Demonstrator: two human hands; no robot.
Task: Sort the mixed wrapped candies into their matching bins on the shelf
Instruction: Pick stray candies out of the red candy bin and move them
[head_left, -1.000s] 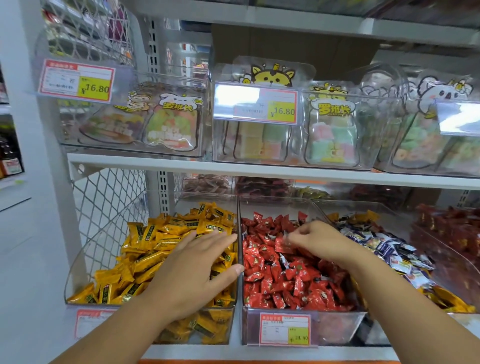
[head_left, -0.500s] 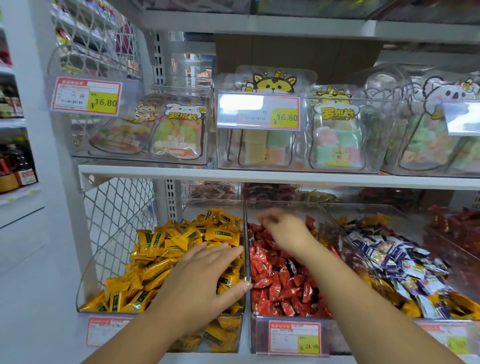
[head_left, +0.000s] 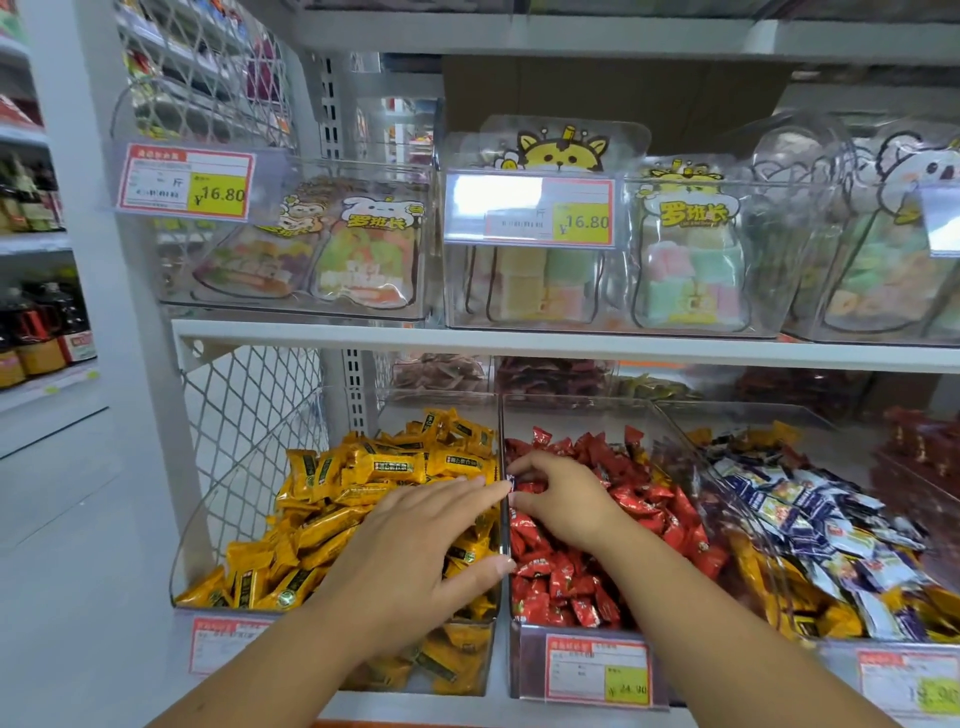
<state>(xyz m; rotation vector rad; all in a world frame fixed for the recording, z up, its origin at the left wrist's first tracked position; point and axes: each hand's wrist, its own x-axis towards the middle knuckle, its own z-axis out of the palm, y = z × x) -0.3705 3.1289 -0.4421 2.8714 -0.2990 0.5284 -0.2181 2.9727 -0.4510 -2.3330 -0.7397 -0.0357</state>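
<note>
One small blue-wrapped candy (head_left: 511, 481), pinched

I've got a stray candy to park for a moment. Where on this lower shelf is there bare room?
Narrow bare strips lie at the back of each bin: behind the yellow candies, the red candies and the blue-and-white candies. The fronts are heaped. Tightest is the divider, where the left hand rests and the right hand pinches a small candy.
</note>
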